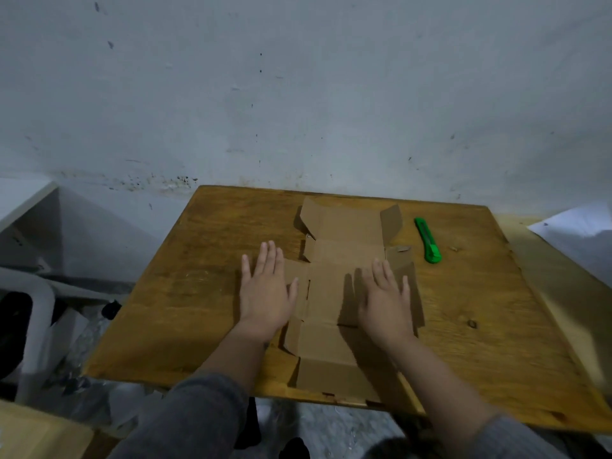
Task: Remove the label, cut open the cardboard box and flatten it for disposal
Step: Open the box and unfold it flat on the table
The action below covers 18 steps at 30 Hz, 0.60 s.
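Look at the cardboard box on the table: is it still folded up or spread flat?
Mostly spread flat: the cardboard box lies opened out, though its far flaps stand up.

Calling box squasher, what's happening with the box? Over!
Both hands open: left hand and right hand pressing flat. Cardboard box cut open, spread on table. Green cutter set aside. Nothing blocking.

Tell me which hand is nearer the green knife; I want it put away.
Right. The right hand lies on the cardboard just left of the knife; the left hand is across the cardboard.
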### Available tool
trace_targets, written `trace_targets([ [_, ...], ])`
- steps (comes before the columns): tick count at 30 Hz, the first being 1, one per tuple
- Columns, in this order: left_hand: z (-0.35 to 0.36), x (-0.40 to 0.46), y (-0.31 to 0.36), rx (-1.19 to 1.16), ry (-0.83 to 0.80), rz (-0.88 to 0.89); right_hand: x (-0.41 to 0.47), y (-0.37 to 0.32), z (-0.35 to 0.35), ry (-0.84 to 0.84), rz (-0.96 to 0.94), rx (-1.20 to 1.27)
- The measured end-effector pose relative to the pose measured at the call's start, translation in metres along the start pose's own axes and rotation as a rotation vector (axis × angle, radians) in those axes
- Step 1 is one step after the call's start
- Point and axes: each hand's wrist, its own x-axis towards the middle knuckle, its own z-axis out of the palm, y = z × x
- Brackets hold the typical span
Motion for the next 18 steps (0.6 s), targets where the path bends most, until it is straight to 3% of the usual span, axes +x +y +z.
trace_targets([
  [6,0.016,0.036,0.028,0.107,-0.076,0.245,0.062,0.036,0.008,-0.127,0.07,-0.186],
  [13,0.056,0.055,0.015,0.025,-0.18,0.208,0.068,0.065,0.043,-0.184,0.153,-0.084],
  [18,0.067,0.067,0.005,-0.026,-0.059,0.219,0.095,0.07,0.042,-0.097,0.142,0.093],
])
